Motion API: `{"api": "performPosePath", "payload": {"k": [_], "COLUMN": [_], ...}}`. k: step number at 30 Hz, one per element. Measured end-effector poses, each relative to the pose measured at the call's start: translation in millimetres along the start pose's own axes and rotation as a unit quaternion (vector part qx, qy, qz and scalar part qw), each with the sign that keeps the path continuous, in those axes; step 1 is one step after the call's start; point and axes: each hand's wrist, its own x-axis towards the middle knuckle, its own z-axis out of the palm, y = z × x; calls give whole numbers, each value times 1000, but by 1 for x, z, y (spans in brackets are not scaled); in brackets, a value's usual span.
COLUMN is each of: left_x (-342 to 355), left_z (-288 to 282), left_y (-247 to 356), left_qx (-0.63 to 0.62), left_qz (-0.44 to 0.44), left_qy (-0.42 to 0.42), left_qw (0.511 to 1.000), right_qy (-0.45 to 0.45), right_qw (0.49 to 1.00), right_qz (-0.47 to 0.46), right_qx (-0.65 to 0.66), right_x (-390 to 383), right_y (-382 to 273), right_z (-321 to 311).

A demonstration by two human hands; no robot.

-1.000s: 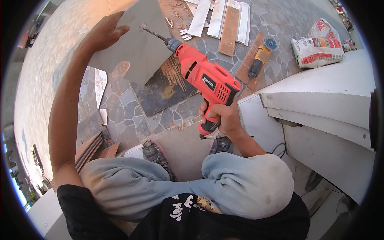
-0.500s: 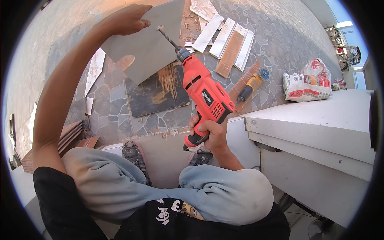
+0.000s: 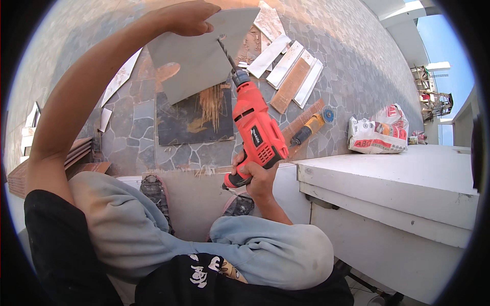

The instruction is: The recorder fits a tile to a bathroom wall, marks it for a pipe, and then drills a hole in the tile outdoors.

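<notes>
Right fingers (image 3: pixel 238 158) clench the drill (image 3: pixel 256 125) mid-frame, left fingers (image 3: pixel 210 9) the tile (image 3: pixel 199 61), upper left. If the tile tilts, the bit (image 3: pixel 226 53) could skid

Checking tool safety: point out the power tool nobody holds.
The yellow-and-black angle grinder with blue disc, lying on a brown strip; the red-and-black drill is in the right hand.

Bright daylight; paving (image 3: pixel 347 71) mostly in soft shade, far stretch warmly sunlit; fisheye curvature, black corners.
</notes>
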Motion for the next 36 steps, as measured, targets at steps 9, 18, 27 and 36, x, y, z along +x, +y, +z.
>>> {"api": "performPosePath", "payload": {"k": [9,18,27,36], "left_x": [1,-6,-3,-12], "left_z": [1,-15,-19,-16], "left_y": [-8,5,18,9], "left_qx": [-18,-14,36,-24], "left_qz": [30,109,-43,118], "left_qy": [-13,17,-83,23], "left_qw": [999,994,995,992], "right_qy": [0,8,11,48], "right_qw": [1000,1000,1000,999], "right_qz": [-2,-9,1,-4], "right_qx": [-14,-16,-15,0], "right_x": [-4,0,8,9], "right_y": [0,3,-6,-20], "right_z": [3,5,-2,3]}}
